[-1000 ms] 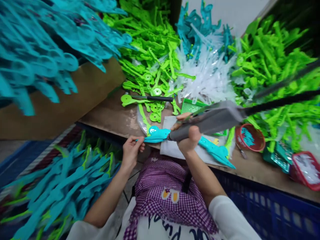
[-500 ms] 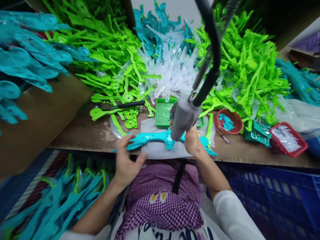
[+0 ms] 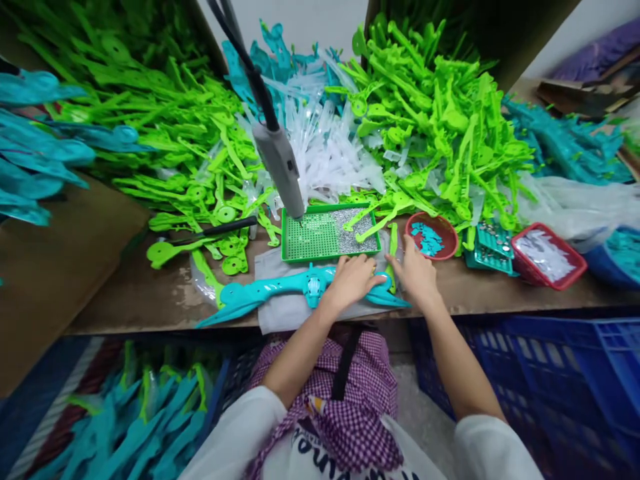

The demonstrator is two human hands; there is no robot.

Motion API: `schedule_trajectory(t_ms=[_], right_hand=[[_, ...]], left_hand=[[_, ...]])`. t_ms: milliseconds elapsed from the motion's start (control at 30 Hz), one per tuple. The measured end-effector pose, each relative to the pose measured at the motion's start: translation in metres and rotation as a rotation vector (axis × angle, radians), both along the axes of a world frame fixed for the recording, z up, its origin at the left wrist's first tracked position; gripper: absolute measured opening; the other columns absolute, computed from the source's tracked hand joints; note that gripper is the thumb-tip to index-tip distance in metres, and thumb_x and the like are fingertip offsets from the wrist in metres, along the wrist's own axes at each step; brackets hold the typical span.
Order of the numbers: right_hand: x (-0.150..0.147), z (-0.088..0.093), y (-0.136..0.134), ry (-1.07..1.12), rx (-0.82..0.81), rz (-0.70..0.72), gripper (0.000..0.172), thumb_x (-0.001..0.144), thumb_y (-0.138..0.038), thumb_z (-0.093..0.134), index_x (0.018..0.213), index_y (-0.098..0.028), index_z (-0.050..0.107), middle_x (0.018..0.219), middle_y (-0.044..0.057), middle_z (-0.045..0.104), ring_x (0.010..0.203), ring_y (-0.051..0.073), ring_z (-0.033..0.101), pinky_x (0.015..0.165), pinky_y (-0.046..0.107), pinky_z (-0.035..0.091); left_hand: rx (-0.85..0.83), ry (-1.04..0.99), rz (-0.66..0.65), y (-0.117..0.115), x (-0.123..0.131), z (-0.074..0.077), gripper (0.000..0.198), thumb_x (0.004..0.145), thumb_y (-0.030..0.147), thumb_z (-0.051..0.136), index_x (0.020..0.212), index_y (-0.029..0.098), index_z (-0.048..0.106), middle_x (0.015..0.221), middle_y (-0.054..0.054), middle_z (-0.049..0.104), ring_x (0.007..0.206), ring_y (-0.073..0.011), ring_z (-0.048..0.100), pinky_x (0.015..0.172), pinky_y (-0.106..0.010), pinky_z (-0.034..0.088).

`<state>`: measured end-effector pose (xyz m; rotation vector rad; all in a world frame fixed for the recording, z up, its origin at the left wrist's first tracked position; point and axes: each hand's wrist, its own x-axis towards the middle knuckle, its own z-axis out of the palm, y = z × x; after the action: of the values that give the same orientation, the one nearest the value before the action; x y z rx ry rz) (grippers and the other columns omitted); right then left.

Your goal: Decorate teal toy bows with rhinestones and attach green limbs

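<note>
Clock from the wearer's seat. Nearest, 12: blue plastic part (image 3: pixel 285 285) lies crosswise on pale cloth (image 3: pixel 274 320) on the tabletop (image 3: pixel 150 300); cloth probably spares its finish. Left hand (image 3: pixel 353 279) palm-down over its right arm, likely steadying it; can't tell if those fingers grip. Right hand (image 3: pixel 415 272) at 1, fingers spread, no item visible in grasp, at the near edge of red bowl (image 3: pixel 450 243). Farther, 12: green tray (image 3: pixel 285 241), screws (image 3: pixel 363 232) in easy reach. Grey driver (image 3: pixel 281 172) hangs at 11, presumably leaving both hands free.
</note>
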<state>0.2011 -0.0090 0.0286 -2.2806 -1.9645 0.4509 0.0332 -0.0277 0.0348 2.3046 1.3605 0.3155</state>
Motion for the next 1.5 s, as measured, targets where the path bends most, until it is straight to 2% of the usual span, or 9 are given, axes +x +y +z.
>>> schedule_trajectory(t_ms=[67, 167, 333, 533, 667, 800, 933, 1133, 1500], right_hand=[[0.004, -0.008, 0.0, 0.151, 0.053, 0.001, 0.065, 0.087, -0.045, 0.049, 0.142, -0.015, 0.031, 0.123, 0.02, 0.061, 0.106, 0.033, 0.063, 0.088, 0.047, 0.048], [0.015, -0.025, 0.001, 0.527, 0.083, -0.062, 0.062, 0.08, -0.043, 0.057, 0.133, -0.016, 0.038, 0.097, 0.008, 0.068, 0.077, 0.022, 0.068, 0.072, 0.038, 0.053], [0.015, -0.036, -0.005, 1.115, 0.023, -0.291, 0.07, 0.063, -0.047, 0.072, 0.121, -0.018, 0.045, 0.077, -0.005, 0.058, 0.044, 0.007, 0.052, 0.043, 0.023, 0.046], [0.009, 0.005, -0.031, 1.491, -0.23, -0.176, 0.055, 0.063, -0.041, 0.077, 0.107, -0.015, 0.056, 0.068, -0.005, 0.059, 0.044, 0.007, 0.054, 0.037, 0.019, 0.046], [-0.002, 0.042, -0.034, 1.774, -0.428, 0.04, 0.068, 0.065, -0.043, 0.078, 0.121, -0.019, 0.049, 0.069, -0.005, 0.063, 0.04, 0.008, 0.057, 0.032, 0.017, 0.044], [-0.022, 0.072, -0.025, 1.974, -0.479, 0.229, 0.078, 0.059, -0.048, 0.082, 0.12, -0.018, 0.045, 0.071, -0.006, 0.063, 0.041, 0.007, 0.059, 0.033, 0.015, 0.045], [-0.038, 0.091, -0.025, 2.078, -0.373, 0.304, 0.078, 0.056, -0.052, 0.083, 0.113, -0.019, 0.042, 0.068, -0.008, 0.061, 0.039, 0.008, 0.059, 0.032, 0.015, 0.046], [-0.043, 0.106, -0.044, 2.112, -0.236, 0.3, 0.068, 0.059, -0.045, 0.084, 0.106, -0.021, 0.041, 0.067, -0.011, 0.057, 0.042, 0.009, 0.061, 0.035, 0.017, 0.049], [-0.055, 0.123, -0.042, 2.155, -0.159, 0.264, 0.067, 0.06, -0.049, 0.081, 0.102, -0.023, 0.035, 0.067, -0.012, 0.058, 0.042, 0.008, 0.062, 0.038, 0.015, 0.05]], left_hand=[[-0.095, 0.057, -0.042, 0.01, -0.002, -0.01, 0.04, 0.092, 0.053, 0.05, 0.107, 0.018, 0.063, 0.107, -0.008, 0.062, 0.103, -0.0259, 0.057, 0.087, -0.038, 0.041], [-0.156, 0.007, -0.104, 0.012, -0.011, -0.015, 0.043, 0.092, 0.054, 0.047, 0.113, 0.02, 0.061, 0.112, -0.008, 0.06, 0.102, -0.0237, 0.057, 0.086, -0.035, 0.041], [-0.334, -0.057, -0.191, 0.01, -0.023, 0.002, 0.042, 0.092, 0.055, 0.046, 0.11, 0.02, 0.062, 0.103, -0.006, 0.065, 0.09, -0.0202, 0.058, 0.077, -0.029, 0.041], [-0.682, 0.007, -0.426, 0.021, -0.036, 0.04, 0.053, 0.086, 0.065, 0.048, 0.089, 0.014, 0.063, 0.078, -0.002, 0.061, 0.066, -0.0138, 0.051, 0.058, -0.024, 0.035], [-1.006, -0.161, -0.524, 0.03, -0.05, 0.075, 0.051, 0.078, 0.062, 0.062, 0.09, 0.013, 0.064, 0.078, -0.002, 0.063, 0.069, -0.0141, 0.056, 0.059, -0.022, 0.042], [-1.287, -0.313, -0.421, 0.031, -0.069, 0.11, 0.055, 0.073, 0.056, 0.072, 0.105, 0.012, 0.067, 0.088, -0.007, 0.071, 0.079, -0.0189, 0.064, 0.067, -0.024, 0.051], [-1.379, -0.392, -0.276, 0.029, -0.086, 0.131, 0.055, 0.069, 0.05, 0.077, 0.106, 0.01, 0.069, 0.088, -0.009, 0.073, 0.072, -0.0192, 0.067, 0.065, -0.024, 0.054], [-1.415, -0.473, -0.254, 0.029, -0.091, 0.14, 0.042, 0.068, 0.042, 0.079, 0.096, 0.011, 0.072, 0.085, -0.009, 0.073, 0.064, -0.0171, 0.067, 0.059, -0.02, 0.052], [-1.308, -0.461, -0.022, 0.031, -0.102, 0.149, 0.053, 0.052, 0.047, 0.081, 0.088, 0.01, 0.07, 0.069, -0.01, 0.069, 0.054, -0.0207, 0.064, 0.052, -0.026, 0.049]])
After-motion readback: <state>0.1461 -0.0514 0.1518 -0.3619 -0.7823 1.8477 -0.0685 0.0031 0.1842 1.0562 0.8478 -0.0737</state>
